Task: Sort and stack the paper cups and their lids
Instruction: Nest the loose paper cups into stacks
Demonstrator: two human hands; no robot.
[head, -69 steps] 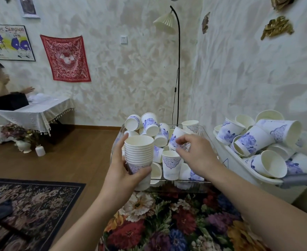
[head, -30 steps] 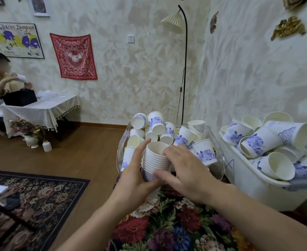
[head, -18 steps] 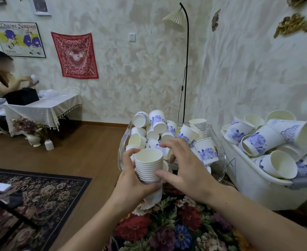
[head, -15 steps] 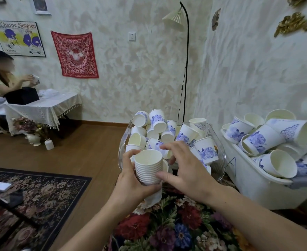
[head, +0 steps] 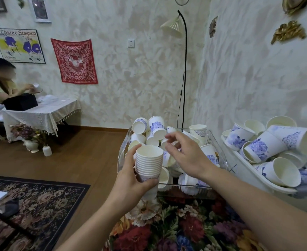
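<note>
A nested stack of paper cups (head: 149, 164) is gripped by the left hand (head: 131, 180), fingers and thumb curled round its lower part. It is kept upright with the mouth upward, presumably so that the next cup can be dropped straight in. It is held just in front of the clear bin (head: 121, 156), near the supply, which keeps each reach short.

The right hand (head: 187, 156) is held empty above the loose small cups (head: 156, 128) heaped in that bin. Its fingers are spread and lightly bent, apparently shaped for picking up the next cup. Nothing is touched by it as far as can be told.

The small cups lie jumbled at all angles, some on their sides, some mouth up, so each must likely be turned before nesting.

A second heap of larger blue-flowered cups (head: 264, 147) is kept apart in the white tub (head: 248, 174) to the right, which suggests sorting by size. Both containers rest on a surface covered by a floral cloth (head: 176, 225). No lids can be made out.
</note>
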